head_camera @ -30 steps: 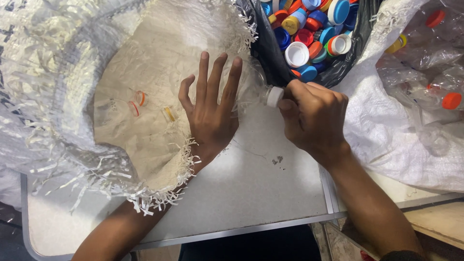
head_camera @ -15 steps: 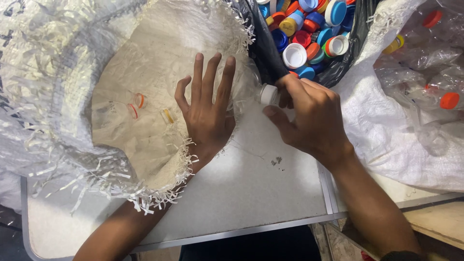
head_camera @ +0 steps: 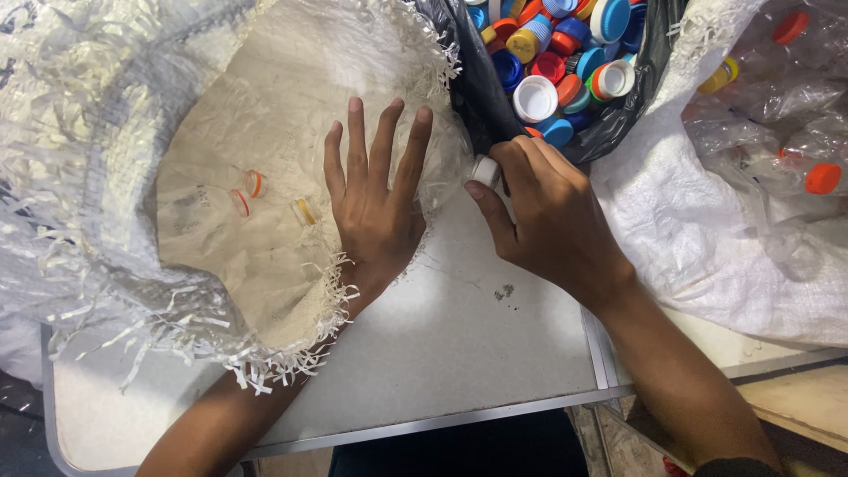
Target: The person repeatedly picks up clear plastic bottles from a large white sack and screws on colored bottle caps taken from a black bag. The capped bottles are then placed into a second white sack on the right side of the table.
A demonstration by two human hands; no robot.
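Fingers of the right hand (head_camera: 552,225) curl tight round a small white cap (head_camera: 485,170), thumb below and fingertips over it, pinching it at the mouth of a clear plastic bottle (head_camera: 433,163) that lies flat on the grey table (head_camera: 442,344). Spread wide and flat, the left hand (head_camera: 375,212) presses down on the bottle's body, gripping nothing, its fingers pointing to twelve o'clock. At nine o'clock from that hand, a frayed white woven sack (head_camera: 106,177) gapes open, with clear bottles bearing coloured neck rings inside. At one o'clock from the right hand sits a black bag (head_camera: 481,79) full of loose coloured caps (head_camera: 565,62). At three o'clock, another white sack (head_camera: 707,230) holds capped bottles.
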